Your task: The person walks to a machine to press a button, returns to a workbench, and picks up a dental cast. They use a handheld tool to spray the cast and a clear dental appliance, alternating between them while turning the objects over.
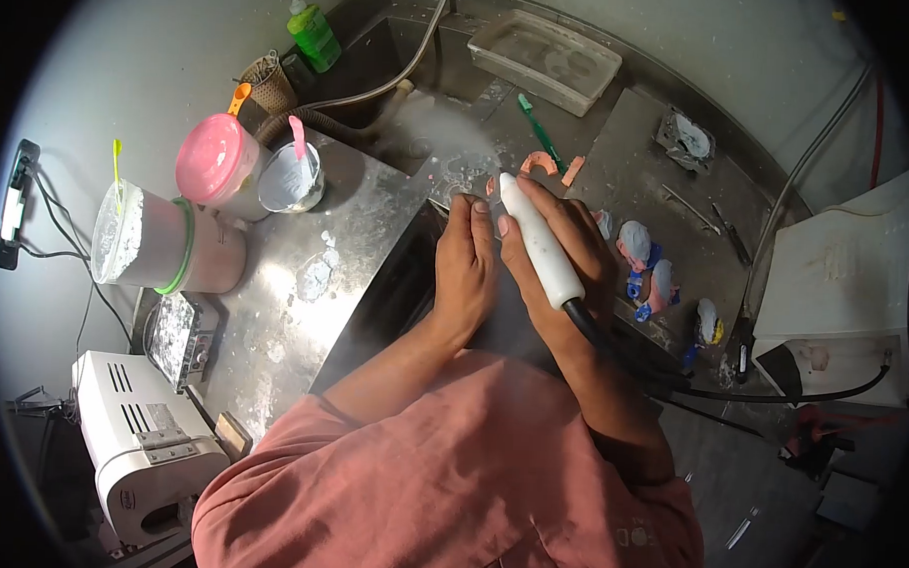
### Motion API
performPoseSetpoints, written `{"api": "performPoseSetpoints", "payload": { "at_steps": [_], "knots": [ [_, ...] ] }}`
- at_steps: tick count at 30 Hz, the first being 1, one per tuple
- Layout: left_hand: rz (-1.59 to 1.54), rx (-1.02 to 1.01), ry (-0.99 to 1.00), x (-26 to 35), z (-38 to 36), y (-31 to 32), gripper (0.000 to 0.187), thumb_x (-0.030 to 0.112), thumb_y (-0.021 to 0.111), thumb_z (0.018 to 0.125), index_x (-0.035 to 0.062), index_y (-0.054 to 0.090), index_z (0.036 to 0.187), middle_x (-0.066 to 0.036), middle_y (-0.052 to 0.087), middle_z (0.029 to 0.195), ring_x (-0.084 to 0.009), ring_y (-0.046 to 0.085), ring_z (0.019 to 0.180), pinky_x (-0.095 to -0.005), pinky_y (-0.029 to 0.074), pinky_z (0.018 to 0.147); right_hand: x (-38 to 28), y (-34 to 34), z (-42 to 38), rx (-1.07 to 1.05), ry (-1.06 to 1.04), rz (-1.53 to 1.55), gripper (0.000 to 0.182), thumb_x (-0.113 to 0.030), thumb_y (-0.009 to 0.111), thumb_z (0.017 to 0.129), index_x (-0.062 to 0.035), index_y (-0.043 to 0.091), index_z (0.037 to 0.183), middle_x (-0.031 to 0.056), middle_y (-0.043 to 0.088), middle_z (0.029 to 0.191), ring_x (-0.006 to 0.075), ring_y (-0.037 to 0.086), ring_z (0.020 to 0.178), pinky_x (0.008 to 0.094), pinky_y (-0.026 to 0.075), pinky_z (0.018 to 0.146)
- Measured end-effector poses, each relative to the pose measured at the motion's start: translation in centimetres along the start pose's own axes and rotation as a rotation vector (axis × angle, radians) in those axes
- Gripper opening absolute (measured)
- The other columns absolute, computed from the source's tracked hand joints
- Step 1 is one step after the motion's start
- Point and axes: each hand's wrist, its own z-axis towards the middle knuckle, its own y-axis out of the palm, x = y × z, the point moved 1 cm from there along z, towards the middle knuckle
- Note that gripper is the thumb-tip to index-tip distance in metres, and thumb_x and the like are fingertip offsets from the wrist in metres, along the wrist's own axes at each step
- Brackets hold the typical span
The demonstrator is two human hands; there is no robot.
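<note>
My right hand (574, 236) is wrapped round a white handpiece (544, 245) with a black hose at its lower end. Pale steam (445, 123) drifts to the upper left from near its tip. Close to that tip, my left hand (465, 259) has its fingers pressed together. What they hold, if anything, is too small or hidden to make out. Just beyond the hands lie a curved orange-pink piece (540, 163), a short strip of the same colour (573, 171) and a green toothbrush (540, 132).
Left: a bowl of pale material (293, 183), a pink-lidded tub (211, 160), a powder-dusted tub (141, 235) and a white machine (139, 443). Right: plaster pieces with blue parts (636, 245) and slim tools (692, 210). Behind: a shallow tray (542, 62) and green bottle (313, 37).
</note>
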Motion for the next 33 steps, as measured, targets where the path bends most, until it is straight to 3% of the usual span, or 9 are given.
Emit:
{"api": "performPoseSetpoints", "payload": {
  "at_steps": [2, 4, 11, 12, 15, 18, 19, 31, 33],
  "knots": [
    [-0.010, -0.007, 0.017, -0.4, -0.1, 0.2, 0.022, 0.022, 0.039, 0.105, 0.0029, 0.050, 0.099, -0.006, 0.056, 0.080, -0.0129, 0.053, 0.071, -0.0303, 0.045, 0.064, -0.2, -0.1, 0.1, -0.004, -0.008, 0.002, 0.032, -0.001, 0.070, 0.082, 0.0040, 0.063, 0.113, 0.0161, 0.067, 0.090, 0.0259, 0.066, 0.078, 0.0340, 0.052, 0.068],
    [-0.078, 0.033, 0.083, -0.2, -0.2, 0.4, 0.019, 0.018, 0.041, 0.104, 0.0001, 0.049, 0.101, -0.017, 0.054, 0.074, -0.0270, 0.053, 0.064, -0.0384, 0.044, 0.062, -0.5, -0.3, 0.1, -0.016, 0.020, 0.005, 0.032, -0.001, 0.070, 0.082, 0.0041, 0.063, 0.113, 0.0161, 0.067, 0.091, 0.0258, 0.066, 0.079, 0.0338, 0.052, 0.069],
    [-0.014, 0.000, 0.116, -0.3, -0.5, 0.4, 0.023, 0.020, 0.037, 0.105, 0.0012, 0.047, 0.099, -0.015, 0.052, 0.072, -0.0256, 0.050, 0.063, -0.0377, 0.043, 0.061, -0.4, -0.7, 0.3, 0.029, -0.012, 0.066, 0.030, 0.001, 0.070, 0.082, 0.0036, 0.064, 0.111, 0.0152, 0.068, 0.095, 0.0232, 0.067, 0.083, 0.0318, 0.052, 0.072],
    [-0.026, 0.017, 0.100, 0.3, -0.4, 0.5, 0.023, 0.020, 0.037, 0.105, 0.0013, 0.047, 0.099, -0.014, 0.051, 0.072, -0.0238, 0.048, 0.062, -0.0368, 0.042, 0.060, 0.0, -0.8, 0.0, 0.063, 0.055, 0.152, 0.032, -0.011, 0.072, 0.085, 0.0011, 0.063, 0.113, 0.0167, 0.066, 0.099, 0.0265, 0.067, 0.090, 0.0336, 0.054, 0.078],
    [-0.185, -0.070, 0.020, 2.6, -1.3, -0.4, 0.023, 0.022, 0.035, 0.106, 0.0038, 0.047, 0.098, -0.002, 0.044, 0.075, -0.0105, 0.038, 0.065, -0.0273, 0.034, 0.059, -0.7, -2.3, 0.4, 0.161, 0.466, 0.497, 0.043, -0.022, 0.059, 0.097, -0.0021, 0.048, 0.134, 0.0157, 0.065, 0.112, 0.0190, 0.064, 0.098, 0.0308, 0.053, 0.083],
    [-0.362, -0.147, 0.034, 4.8, -2.1, -0.7, 0.022, 0.023, 0.035, 0.106, 0.0056, 0.047, 0.100, 0.004, 0.041, 0.080, -0.0045, 0.034, 0.070, -0.0203, 0.030, 0.062, 0.1, -1.7, 0.2, 0.024, 0.445, 0.724, 0.034, -0.008, 0.064, 0.093, -0.0029, 0.050, 0.123, 0.0188, 0.063, 0.115, 0.0182, 0.063, 0.101, 0.0303, 0.051, 0.088],
    [-0.339, -0.165, 0.093, 5.1, -2.3, -0.6, 0.022, 0.023, 0.035, 0.106, 0.0053, 0.047, 0.100, 0.003, 0.041, 0.081, -0.0048, 0.034, 0.071, -0.0204, 0.031, 0.063, 0.1, -1.5, 0.1, 0.053, 0.420, 0.741, 0.033, 0.000, 0.071, 0.085, -0.0024, 0.055, 0.114, 0.0137, 0.064, 0.104, 0.0165, 0.065, 0.093, 0.0289, 0.054, 0.084],
    [-0.236, -0.266, 0.264, 7.6, -3.0, -2.0, 0.025, 0.022, 0.035, 0.103, 0.0015, 0.048, 0.107, -0.004, 0.051, 0.090, -0.0070, 0.040, 0.076, -0.0220, 0.035, 0.069, -2.2, -3.2, 1.1, 0.143, 0.504, 0.936, 0.039, 0.003, 0.075, 0.080, -0.0018, 0.056, 0.113, 0.0103, 0.064, 0.097, 0.0115, 0.064, 0.087, 0.0230, 0.053, 0.078],
    [-0.225, -0.265, 0.237, 7.6, -2.9, -2.1, 0.024, 0.021, 0.035, 0.103, 0.0012, 0.048, 0.107, -0.004, 0.051, 0.090, -0.0074, 0.041, 0.076, -0.0223, 0.035, 0.069, -2.4, -3.4, 1.2, 0.084, 0.478, 0.870, 0.042, 0.006, 0.067, 0.083, 0.0006, 0.050, 0.121, 0.0099, 0.062, 0.090, 0.0186, 0.066, 0.087, 0.0335, 0.053, 0.087]
  ]
}}
